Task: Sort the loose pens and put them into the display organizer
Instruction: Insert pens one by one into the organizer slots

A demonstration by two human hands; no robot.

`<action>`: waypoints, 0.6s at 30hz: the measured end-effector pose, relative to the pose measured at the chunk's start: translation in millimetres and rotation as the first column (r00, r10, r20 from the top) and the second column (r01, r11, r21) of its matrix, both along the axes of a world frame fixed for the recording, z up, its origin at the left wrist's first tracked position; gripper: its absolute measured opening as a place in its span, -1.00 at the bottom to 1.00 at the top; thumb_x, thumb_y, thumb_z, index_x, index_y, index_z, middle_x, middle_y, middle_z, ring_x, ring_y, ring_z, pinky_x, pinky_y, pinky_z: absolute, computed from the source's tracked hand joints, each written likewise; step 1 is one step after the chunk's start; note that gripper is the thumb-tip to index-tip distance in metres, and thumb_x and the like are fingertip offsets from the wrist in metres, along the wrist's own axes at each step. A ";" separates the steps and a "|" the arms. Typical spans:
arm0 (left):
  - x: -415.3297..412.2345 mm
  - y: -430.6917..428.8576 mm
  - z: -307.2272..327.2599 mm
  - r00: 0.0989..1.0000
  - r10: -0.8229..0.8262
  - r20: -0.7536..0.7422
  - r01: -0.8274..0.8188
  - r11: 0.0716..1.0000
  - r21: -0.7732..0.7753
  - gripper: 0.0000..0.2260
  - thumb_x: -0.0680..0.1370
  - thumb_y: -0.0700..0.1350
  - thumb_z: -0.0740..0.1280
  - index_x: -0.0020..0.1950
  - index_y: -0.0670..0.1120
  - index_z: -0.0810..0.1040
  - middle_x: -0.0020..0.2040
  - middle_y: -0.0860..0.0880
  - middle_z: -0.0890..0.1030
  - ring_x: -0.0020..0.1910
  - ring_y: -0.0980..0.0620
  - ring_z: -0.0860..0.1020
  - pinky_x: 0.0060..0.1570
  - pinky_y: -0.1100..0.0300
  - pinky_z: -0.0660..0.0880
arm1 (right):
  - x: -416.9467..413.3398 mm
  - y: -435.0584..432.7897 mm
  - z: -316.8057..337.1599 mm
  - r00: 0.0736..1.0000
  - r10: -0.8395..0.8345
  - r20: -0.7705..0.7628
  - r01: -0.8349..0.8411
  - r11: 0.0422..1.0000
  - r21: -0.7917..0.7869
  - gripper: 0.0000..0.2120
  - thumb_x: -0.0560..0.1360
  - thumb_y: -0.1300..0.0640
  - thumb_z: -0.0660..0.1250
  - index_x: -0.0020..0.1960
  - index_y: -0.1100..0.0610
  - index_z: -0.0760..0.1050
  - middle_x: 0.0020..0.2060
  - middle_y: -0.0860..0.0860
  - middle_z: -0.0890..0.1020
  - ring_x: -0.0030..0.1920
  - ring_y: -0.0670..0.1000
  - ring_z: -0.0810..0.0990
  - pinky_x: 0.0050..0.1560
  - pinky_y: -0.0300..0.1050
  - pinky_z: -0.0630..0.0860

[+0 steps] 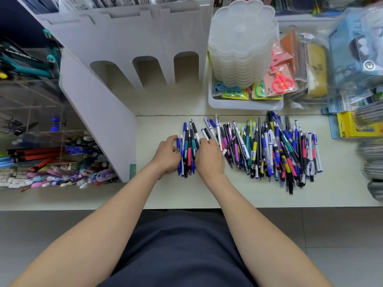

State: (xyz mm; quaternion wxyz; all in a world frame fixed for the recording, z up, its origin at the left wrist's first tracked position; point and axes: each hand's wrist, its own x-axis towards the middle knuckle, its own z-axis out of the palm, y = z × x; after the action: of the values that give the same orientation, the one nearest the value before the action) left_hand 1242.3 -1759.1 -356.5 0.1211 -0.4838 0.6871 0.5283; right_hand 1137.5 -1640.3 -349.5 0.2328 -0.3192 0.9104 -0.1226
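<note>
Blue-printed white pens (270,141), lettering illegible.

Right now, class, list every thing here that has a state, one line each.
Left hand: grips bundle's left side.
Right hand: grips its right side.
Bundle: gathered, lying on counter.
Pile: loose, unsorted.
White organizer: arched slots empty.
Clear organizer: partly filled.

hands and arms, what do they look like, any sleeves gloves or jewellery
Both are bare. The left hand and right hand wear no gloves, and no ring, watch or bracelet shows. The left forearm and right forearm are uncovered down to the picture's lower edge, so no sleeve is in view. The only clothing visible is a dark navy garment between them.
</note>
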 end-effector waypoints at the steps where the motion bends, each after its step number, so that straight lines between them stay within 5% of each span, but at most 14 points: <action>1: 0.3 0.5 1.7 1.000 0.003 -0.001 -0.003 1.000 0.007 -0.42 0.63 -0.19 0.28 0.64 0.08 0.27 0.18 -0.05 0.45 0.18 -0.14 0.55 0.24 -0.18 0.60 | 0.0 1.7 1.8 1.000 -0.008 -0.012 0.008 0.999 0.033 -0.81 0.60 0.33 0.31 0.20 0.25 0.57 0.10 0.18 0.60 0.10 0.18 0.60 -0.03 -0.02 0.49; 5: 3.3 3.8 10.3 0.999 0.043 -0.019 -0.042 0.998 0.055 -0.36 0.52 -0.10 0.27 0.63 0.10 0.29 0.21 -0.08 0.46 0.16 -0.16 0.58 0.22 -0.18 0.62 | 9.4 3.8 2.5 0.997 -0.076 0.021 0.076 0.997 0.011 -0.79 0.64 0.21 0.26 0.20 0.30 0.54 0.15 0.21 0.57 0.18 0.22 0.56 0.11 0.05 0.52; 11: 7.9 -1.7 17.3 0.959 0.283 -0.021 -0.272 0.939 0.211 -0.55 0.54 -0.29 0.16 0.39 -0.03 0.53 -0.03 -0.07 0.75 -0.08 -0.04 0.64 -0.18 0.18 0.59 | 35.7 -23.6 -8.9 0.989 -0.147 -0.006 0.146 0.980 0.138 -0.13 0.50 -0.48 0.30 0.43 0.23 0.27 0.30 0.16 0.36 0.26 0.23 0.40 0.05 0.15 0.54; 13: 9.0 -6.1 19.6 0.963 0.271 -0.001 -0.269 0.955 0.121 -0.66 0.63 -0.21 0.12 0.27 -0.01 0.60 0.02 -0.01 0.73 -0.03 -0.03 0.57 -0.14 0.20 0.52 | 43.6 -30.2 -15.5 0.986 -0.140 -0.091 0.154 0.973 0.170 -0.11 0.51 -0.44 0.33 0.47 0.25 0.24 0.29 0.14 0.36 0.25 0.18 0.41 -0.03 0.10 0.54; 15: 12.7 -7.6 20.3 0.976 0.218 0.018 -0.216 0.975 -0.055 -0.69 0.65 -0.15 0.13 0.21 0.05 0.63 0.17 0.02 0.52 -0.03 -0.03 0.50 -0.06 0.15 0.45 | 50.7 -35.9 -23.5 0.981 -0.134 -0.140 0.158 0.972 0.176 -0.28 0.58 -0.24 0.39 0.44 0.26 0.29 0.25 0.14 0.40 0.21 0.16 0.44 -0.13 0.04 0.52; 18: 21.7 -8.3 17.0 0.967 0.251 0.047 -0.242 0.958 -0.152 -0.64 0.67 -0.13 0.15 0.41 -0.05 0.56 0.38 -0.05 0.36 -0.06 0.04 0.52 0.04 0.18 0.41 | 55.1 -42.6 -30.5 0.979 -0.083 -0.186 0.125 0.967 0.223 -0.62 0.60 0.11 0.30 0.35 0.26 0.39 0.16 0.13 0.48 0.10 0.13 0.49 -0.27 -0.04 0.43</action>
State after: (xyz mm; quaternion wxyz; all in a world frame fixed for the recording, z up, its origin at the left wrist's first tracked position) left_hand 1263.9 -1767.4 -339.5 0.0414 -0.5903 0.6536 0.4718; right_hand 1192.6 -1682.9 -380.1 0.1809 -0.2509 0.9510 0.0018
